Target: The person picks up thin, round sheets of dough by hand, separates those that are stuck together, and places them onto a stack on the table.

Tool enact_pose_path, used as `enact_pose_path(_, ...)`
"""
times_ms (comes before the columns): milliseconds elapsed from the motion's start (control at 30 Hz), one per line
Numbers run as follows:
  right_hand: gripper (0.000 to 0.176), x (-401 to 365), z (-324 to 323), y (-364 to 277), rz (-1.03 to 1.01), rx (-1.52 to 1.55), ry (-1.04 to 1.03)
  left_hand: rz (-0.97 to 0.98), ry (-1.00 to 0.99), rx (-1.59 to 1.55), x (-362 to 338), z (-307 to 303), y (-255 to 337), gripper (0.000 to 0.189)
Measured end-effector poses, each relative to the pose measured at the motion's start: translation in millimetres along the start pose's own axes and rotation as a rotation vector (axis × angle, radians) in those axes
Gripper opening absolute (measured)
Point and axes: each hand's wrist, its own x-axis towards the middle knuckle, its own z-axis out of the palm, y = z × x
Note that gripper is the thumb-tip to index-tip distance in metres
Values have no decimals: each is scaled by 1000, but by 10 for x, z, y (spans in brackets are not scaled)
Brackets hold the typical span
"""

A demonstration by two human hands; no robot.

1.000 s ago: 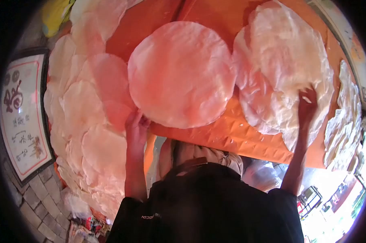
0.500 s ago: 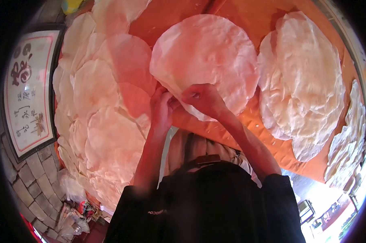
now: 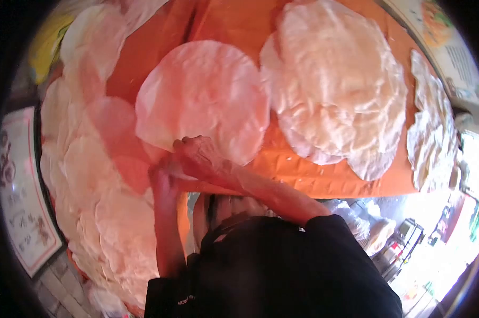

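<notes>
A thin, pale round sheet [image 3: 207,95] lies on the orange cloth [image 3: 297,183], its lower left edge at my hands. My right hand [image 3: 197,156] is closed at that edge; whatever its fingers grip is hidden. Just below and to the left, my left hand [image 3: 163,177] is smeared by motion, close against the right one, and its fingers cannot be made out. Thin pinkish sheets lie to the left of the hands, overlapping a large spread of pale sheets [image 3: 75,153].
To the right lies a thick pile of pale sheets [image 3: 340,79], with a narrower wrinkled stack [image 3: 430,127] beyond it. A framed sign [image 3: 25,191] stands at the far left. Plastic bags [image 3: 356,220] and a metal cart [image 3: 403,246] are at the lower right.
The view has turned, so the sheets appear further left. My hands have come closer together, with my right hand now beside and above my left hand.
</notes>
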Motion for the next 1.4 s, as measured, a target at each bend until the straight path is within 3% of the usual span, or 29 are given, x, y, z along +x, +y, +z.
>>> enact_pose_path(67, 10, 84, -70, 201, 149, 47, 71, 0, -56, -107, -26, -162, 81, 26)
enact_pose_path(133, 8, 31, -725, 403, 347, 874, 206, -48, -124, -117, -166, -58, 278, 32)
enact_pose_path(200, 5, -77, -1531, 541, 504, 954, 329, -85, -148, -91, -226, 25, 365, 39)
enact_pose_path(267, 5, -368, -2143, 691, 501, 983, 536, -104, -130, -29, -221, 55, 385, 43)
enact_pose_path(300, 10, -592, -2301, 936, 384, 784, 678, -104, -103, 14, -179, 9, 351, 43)
enact_pose_path(433, 20, -1716, -3117, 1528, 585, 472, 891, -164, -16, 112, -3, -369, 190, 38)
enact_pose_path(500, 34, -2484, -3353, 2111, 455, 300, 952, -168, -51, 133, 49, -551, 167, 33)
enact_pose_path(567, 37, -2830, -3576, 2335, 1072, -430, 899, -108, -143, 160, 100, -674, 168, 28)
enact_pose_path(600, 44, -2668, -3490, 1977, 1129, -546, 919, -75, -138, 138, 73, -547, 205, 26)
enact_pose_path(633, 47, -2709, -3367, 2017, 1045, -879, 926, -44, -133, 118, -35, -321, 286, 25)
enact_pose_path(700, 47, -2247, -3021, 1588, 808, -781, 998, -35, -164, 95, -244, 95, 444, 27)
enact_pose_path(733, 42, -1986, -2689, 1434, 704, -410, 969, -55, -203, 93, -318, 312, 517, 30)
enact_pose_path(767, 41, -1844, -2293, 1465, 628, 68, 763, -74, -245, 88, -380, 544, 540, 33)
enact_pose_path(833, 50, -1119, -1876, 617, 727, 438, 30, 26, -197, 49, -522, 1175, 402, 38)
enact_pose_path(867, 51, -960, -1709, 271, 480, 420, -37, 80, -169, 27, -546, 1345, 365, 41)
enact_pose_path(900, 56, -853, -1388, 185, 424, 539, -29, 9, -573, 42, -405, 1246, 335, 50)
enact_pose_path(967, 54, -585, -1151, 161, 172, 708, 103, -29, -672, 95, -431, 1604, 373, 52)
enact_pose_path(1067, 55, -434, -1377, 417, 372, 1042, 151, 111, -650, 109, -416, 1780, 426, 54)
enact_pose_path(1133, 41, -509, -1797, 840, 39, 1432, 95, 183, -649, 126, -389, 1814, 494, 53)
enact_pose_path(1167, 33, -621, -2143, 720, 108, 1407, 279, 217, -638, 139, -387, 1789, 526, 52)
enact_pose_path(1200, 31, -678, -2483, 911, 312, 1070, 435, 171, -570, 144, -340, 1728, 511, 45)
enact_pose_path(1233, 27, -843, -2746, 1010, 298, 781, 552, 149, -531, 188, -298, 1636, 484, 43)
enact_pose_path(1300, 24, -1126, -3186, 1117, 452, 794, 681, 107, -444, 264, -217, 1433, 388, 38)
enact_pose_path(1400, 40, -1707, -3247, 1775, 612, 590, 732, 79, -302, 397, -184, 1137, 340, 32)
